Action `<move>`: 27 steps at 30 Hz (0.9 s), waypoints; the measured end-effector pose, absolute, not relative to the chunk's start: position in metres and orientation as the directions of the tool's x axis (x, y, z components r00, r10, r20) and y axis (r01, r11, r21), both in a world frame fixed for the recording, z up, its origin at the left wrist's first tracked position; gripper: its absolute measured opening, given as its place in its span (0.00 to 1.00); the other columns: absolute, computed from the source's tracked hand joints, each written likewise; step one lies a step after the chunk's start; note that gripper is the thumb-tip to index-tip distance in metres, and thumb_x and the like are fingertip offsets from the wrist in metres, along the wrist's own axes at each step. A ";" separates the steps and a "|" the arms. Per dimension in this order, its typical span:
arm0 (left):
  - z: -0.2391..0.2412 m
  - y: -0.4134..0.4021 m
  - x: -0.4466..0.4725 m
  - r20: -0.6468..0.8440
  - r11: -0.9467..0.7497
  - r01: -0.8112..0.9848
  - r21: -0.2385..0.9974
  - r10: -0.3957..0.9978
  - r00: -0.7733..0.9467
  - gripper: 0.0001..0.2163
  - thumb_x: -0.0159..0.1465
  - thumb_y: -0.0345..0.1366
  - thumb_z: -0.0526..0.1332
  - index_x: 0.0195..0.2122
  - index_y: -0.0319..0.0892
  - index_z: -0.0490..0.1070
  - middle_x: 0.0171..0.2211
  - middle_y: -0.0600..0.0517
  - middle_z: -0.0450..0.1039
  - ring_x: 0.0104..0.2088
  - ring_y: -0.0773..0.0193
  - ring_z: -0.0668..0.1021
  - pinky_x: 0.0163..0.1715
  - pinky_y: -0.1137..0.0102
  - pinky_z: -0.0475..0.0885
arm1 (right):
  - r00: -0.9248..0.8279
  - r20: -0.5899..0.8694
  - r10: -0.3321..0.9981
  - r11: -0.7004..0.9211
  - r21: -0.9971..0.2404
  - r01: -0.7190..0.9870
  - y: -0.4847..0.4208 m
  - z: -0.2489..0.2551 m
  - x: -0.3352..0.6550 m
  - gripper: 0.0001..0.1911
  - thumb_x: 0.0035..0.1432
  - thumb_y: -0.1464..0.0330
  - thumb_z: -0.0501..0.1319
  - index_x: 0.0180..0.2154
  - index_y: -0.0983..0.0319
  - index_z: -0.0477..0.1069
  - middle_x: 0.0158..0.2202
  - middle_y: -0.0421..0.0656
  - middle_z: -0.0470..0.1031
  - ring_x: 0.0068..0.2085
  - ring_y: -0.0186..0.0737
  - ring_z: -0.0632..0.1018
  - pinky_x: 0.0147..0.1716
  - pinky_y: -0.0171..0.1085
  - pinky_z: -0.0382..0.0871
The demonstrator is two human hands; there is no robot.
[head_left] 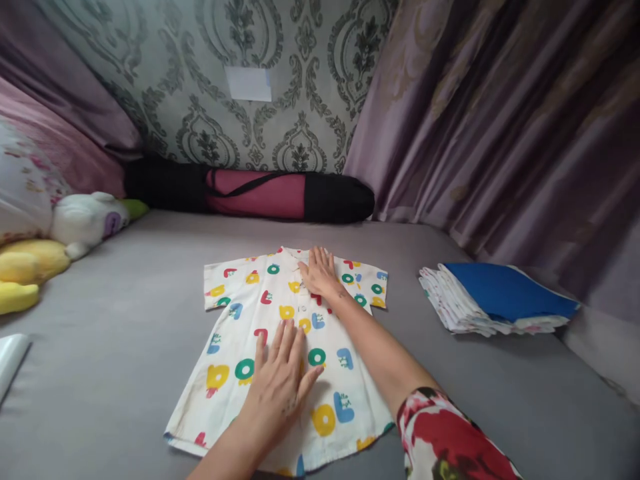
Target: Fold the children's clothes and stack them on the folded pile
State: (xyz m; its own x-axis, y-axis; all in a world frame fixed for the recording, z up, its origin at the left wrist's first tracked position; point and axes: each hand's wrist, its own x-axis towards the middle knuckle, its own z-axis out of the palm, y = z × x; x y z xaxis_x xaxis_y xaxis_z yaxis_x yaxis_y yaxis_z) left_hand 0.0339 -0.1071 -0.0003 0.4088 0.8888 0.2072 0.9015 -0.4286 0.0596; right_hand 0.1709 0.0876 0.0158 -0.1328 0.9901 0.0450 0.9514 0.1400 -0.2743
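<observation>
A white short-sleeved shirt (225, 340) with colourful letter prints lies spread out, front up, on the grey bed sheet (120, 347). Its collar points away from me and its hem is close to me. My left hand (280, 373) rests flat on the middle of the shirt, fingers apart. Further up, my right hand (320, 272) lies on the shirt just below the collar, near the buttons, with its fingers stretched out. Neither hand grips the cloth. Part of the button row and collar is hidden under the right hand.
To the right sits a stack of folded clothes (450, 307) with a blue piece (505, 290) on top. A long black and maroon bag (260, 193) lies along the wall. Plush toys (85, 217) are at the left, and a white object (11, 360) shows at the left edge.
</observation>
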 end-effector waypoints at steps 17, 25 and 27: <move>0.021 -0.108 0.032 -0.078 -0.501 0.843 0.197 0.849 0.522 0.37 0.66 0.59 0.43 0.67 0.34 0.49 0.68 0.36 0.44 0.68 0.47 0.49 0.62 0.45 0.48 | -0.284 -0.072 0.956 0.223 -0.449 0.865 0.019 0.021 0.226 0.35 0.67 0.55 0.38 0.68 0.67 0.41 0.70 0.46 0.35 0.69 0.43 0.39 0.66 0.45 0.33; 0.019 -0.104 0.004 -0.042 -0.531 0.828 0.179 0.837 0.546 0.37 0.66 0.59 0.42 0.67 0.36 0.48 0.68 0.36 0.46 0.68 0.48 0.49 0.63 0.49 0.48 | -0.441 -0.075 0.894 0.404 -0.288 0.868 -0.101 0.022 0.266 0.33 0.68 0.54 0.41 0.68 0.60 0.42 0.70 0.44 0.36 0.69 0.45 0.39 0.67 0.50 0.36; 0.017 -0.105 -0.017 -0.028 -0.499 0.859 0.114 0.863 0.505 0.37 0.66 0.59 0.42 0.67 0.36 0.49 0.67 0.37 0.48 0.68 0.48 0.50 0.63 0.48 0.47 | -0.476 -0.093 0.875 0.431 -0.302 0.851 -0.123 0.028 0.270 0.32 0.68 0.54 0.42 0.68 0.59 0.44 0.70 0.44 0.36 0.69 0.45 0.40 0.67 0.50 0.38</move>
